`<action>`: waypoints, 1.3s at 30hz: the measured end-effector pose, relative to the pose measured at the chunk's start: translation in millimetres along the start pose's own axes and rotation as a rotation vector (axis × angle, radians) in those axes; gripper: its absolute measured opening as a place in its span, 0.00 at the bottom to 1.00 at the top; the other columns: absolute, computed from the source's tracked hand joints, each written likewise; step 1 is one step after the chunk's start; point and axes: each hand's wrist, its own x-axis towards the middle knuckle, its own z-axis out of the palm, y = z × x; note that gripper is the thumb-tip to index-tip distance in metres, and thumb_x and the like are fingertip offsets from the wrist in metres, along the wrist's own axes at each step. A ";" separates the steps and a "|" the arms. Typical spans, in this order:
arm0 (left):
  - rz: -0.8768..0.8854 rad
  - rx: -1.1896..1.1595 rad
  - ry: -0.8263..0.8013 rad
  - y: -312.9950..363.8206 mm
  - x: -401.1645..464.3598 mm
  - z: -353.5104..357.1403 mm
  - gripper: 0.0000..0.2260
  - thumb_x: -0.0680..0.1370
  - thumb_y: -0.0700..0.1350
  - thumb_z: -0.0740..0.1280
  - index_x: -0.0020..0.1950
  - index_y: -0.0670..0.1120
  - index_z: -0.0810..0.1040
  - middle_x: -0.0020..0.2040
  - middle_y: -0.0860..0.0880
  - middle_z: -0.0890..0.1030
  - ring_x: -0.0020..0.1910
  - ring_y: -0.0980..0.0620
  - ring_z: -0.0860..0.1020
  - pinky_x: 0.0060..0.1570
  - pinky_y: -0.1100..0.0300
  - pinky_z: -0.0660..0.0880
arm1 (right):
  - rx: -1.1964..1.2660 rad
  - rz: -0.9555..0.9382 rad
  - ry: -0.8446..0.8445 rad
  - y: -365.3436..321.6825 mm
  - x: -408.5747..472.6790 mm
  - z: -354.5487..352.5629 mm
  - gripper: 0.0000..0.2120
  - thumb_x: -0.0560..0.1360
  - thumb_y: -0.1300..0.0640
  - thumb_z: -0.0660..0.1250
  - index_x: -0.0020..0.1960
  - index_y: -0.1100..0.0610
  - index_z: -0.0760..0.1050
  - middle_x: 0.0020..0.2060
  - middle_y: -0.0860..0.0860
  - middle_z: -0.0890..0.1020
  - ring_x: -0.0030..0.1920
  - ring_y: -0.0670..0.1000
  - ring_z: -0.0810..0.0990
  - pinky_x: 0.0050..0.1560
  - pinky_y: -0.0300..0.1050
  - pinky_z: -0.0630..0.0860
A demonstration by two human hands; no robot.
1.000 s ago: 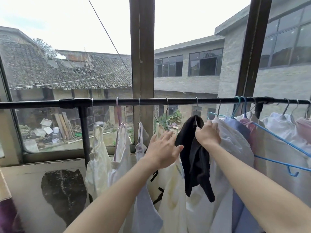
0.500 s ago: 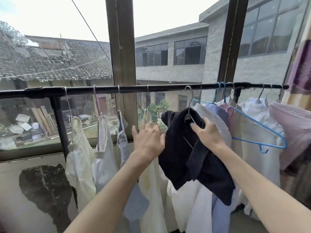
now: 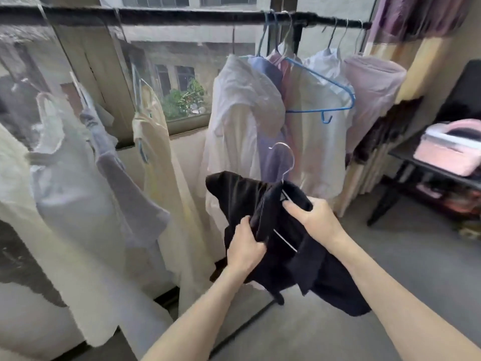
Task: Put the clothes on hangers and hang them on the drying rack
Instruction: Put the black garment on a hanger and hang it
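A black garment on a thin metal hanger is off the rail, held low in front of me. My left hand grips a fold of the black cloth at its left side. My right hand pinches the cloth and the hanger wire at its right shoulder. The hanger's hook points up, free of the black drying rail that runs across the top. Several pale shirts hang from the rail on both sides, with a gap between them above the garment.
An empty blue hanger sticks out among the shirts on the right. A purple and yellow curtain hangs at the far right. A dark table with a pink box stands beside it. Grey floor lies below.
The black garment and its hanger came off the rail and moved down. My left hand left the pale shirt and took hold of the black cloth. My view dropped and turned right.
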 end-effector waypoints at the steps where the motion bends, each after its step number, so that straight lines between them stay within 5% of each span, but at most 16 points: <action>1: -0.050 -0.062 -0.026 -3.4 0.2 1.8 0.17 0.74 0.41 0.62 0.63 0.46 0.69 0.58 0.46 0.76 0.59 0.44 0.74 0.54 0.54 0.72 | -0.070 -0.005 0.035 9.8 -4.7 -5.5 0.11 0.74 0.54 0.67 0.39 0.62 0.77 0.32 0.51 0.78 0.35 0.50 0.75 0.38 0.45 0.69; 3: -0.125 -0.182 -0.084 -12.1 -2.3 0.9 0.16 0.76 0.34 0.56 0.60 0.45 0.72 0.53 0.48 0.76 0.52 0.48 0.75 0.48 0.59 0.70 | -0.420 -0.017 0.104 32.4 -17.7 -20.3 0.11 0.75 0.50 0.64 0.40 0.57 0.75 0.31 0.50 0.77 0.35 0.53 0.74 0.38 0.46 0.67; 6: -0.089 -0.235 -0.065 -21.0 -2.3 -10.6 0.15 0.75 0.32 0.53 0.55 0.46 0.72 0.49 0.49 0.78 0.50 0.49 0.75 0.47 0.59 0.71 | -0.975 -0.057 0.111 67.0 -36.3 -35.7 0.10 0.77 0.51 0.59 0.56 0.50 0.73 0.45 0.50 0.79 0.46 0.58 0.79 0.40 0.48 0.69; 9: 0.050 -0.115 -0.088 -14.8 -9.2 -14.0 0.11 0.73 0.32 0.54 0.49 0.45 0.70 0.42 0.51 0.76 0.44 0.51 0.73 0.39 0.63 0.66 | -1.170 -0.157 0.085 105.5 -53.7 -34.7 0.25 0.74 0.61 0.57 0.70 0.49 0.63 0.53 0.50 0.76 0.46 0.57 0.80 0.34 0.47 0.70; 14: 0.232 0.139 -0.072 -6.1 -8.4 -16.0 0.09 0.73 0.35 0.58 0.51 0.44 0.71 0.44 0.44 0.79 0.43 0.43 0.75 0.42 0.53 0.72 | -0.893 -0.376 0.014 123.9 -74.5 -31.3 0.22 0.65 0.62 0.49 0.55 0.50 0.67 0.51 0.51 0.77 0.46 0.56 0.79 0.37 0.48 0.76; 18: 0.301 0.377 -0.067 -8.2 -1.0 -23.4 0.11 0.73 0.37 0.60 0.55 0.43 0.71 0.47 0.42 0.80 0.46 0.39 0.76 0.42 0.50 0.73 | -0.655 -0.252 -0.062 116.2 -87.9 -27.0 0.22 0.66 0.54 0.49 0.57 0.43 0.70 0.53 0.44 0.78 0.46 0.53 0.80 0.39 0.48 0.76; 21: 0.333 0.524 -0.081 -6.3 1.4 -25.8 0.11 0.73 0.37 0.60 0.55 0.43 0.72 0.49 0.42 0.80 0.46 0.38 0.76 0.40 0.51 0.70 | -0.660 -0.218 -0.090 110.3 -96.2 -18.1 0.18 0.70 0.47 0.57 0.59 0.43 0.73 0.48 0.41 0.80 0.45 0.47 0.79 0.42 0.46 0.75; 24: 0.343 0.568 -0.077 -1.9 3.6 -29.7 0.14 0.72 0.37 0.60 0.56 0.45 0.73 0.50 0.44 0.80 0.48 0.40 0.76 0.41 0.53 0.70 | -0.668 -0.218 -0.095 106.7 -96.8 -9.1 0.20 0.72 0.38 0.53 0.57 0.44 0.75 0.47 0.40 0.82 0.44 0.46 0.80 0.43 0.43 0.73; 29: 0.213 0.203 -0.231 4.5 13.0 -31.4 0.25 0.70 0.41 0.65 0.67 0.53 0.67 0.59 0.49 0.73 0.61 0.46 0.71 0.60 0.47 0.70 | -0.490 0.075 -0.007 112.9 -84.3 -3.1 0.12 0.80 0.52 0.54 0.49 0.53 0.75 0.41 0.47 0.81 0.47 0.53 0.78 0.47 0.49 0.72; 33: 0.084 0.054 -0.282 -20.3 7.5 -38.2 0.43 0.63 0.61 0.68 0.74 0.57 0.53 0.74 0.49 0.56 0.72 0.47 0.56 0.70 0.42 0.58 | -0.168 0.208 0.189 119.3 -84.2 -4.7 0.17 0.81 0.55 0.54 0.33 0.51 0.66 0.31 0.46 0.73 0.36 0.48 0.72 0.44 0.49 0.69; 35: -0.032 -0.176 -0.209 -38.0 -0.7 -37.9 0.40 0.69 0.63 0.67 0.75 0.52 0.54 0.74 0.47 0.58 0.71 0.47 0.60 0.69 0.48 0.63 | -0.045 0.242 0.264 120.1 -85.8 -4.2 0.18 0.81 0.56 0.54 0.32 0.55 0.64 0.30 0.47 0.70 0.35 0.48 0.69 0.45 0.49 0.69; 39: -0.222 -0.405 -0.086 -52.3 -13.2 -25.9 0.21 0.81 0.51 0.56 0.72 0.46 0.61 0.69 0.46 0.69 0.64 0.48 0.70 0.64 0.54 0.68 | 0.052 0.272 0.358 114.9 -86.1 -1.5 0.19 0.81 0.57 0.52 0.32 0.56 0.61 0.29 0.49 0.66 0.32 0.47 0.65 0.40 0.44 0.65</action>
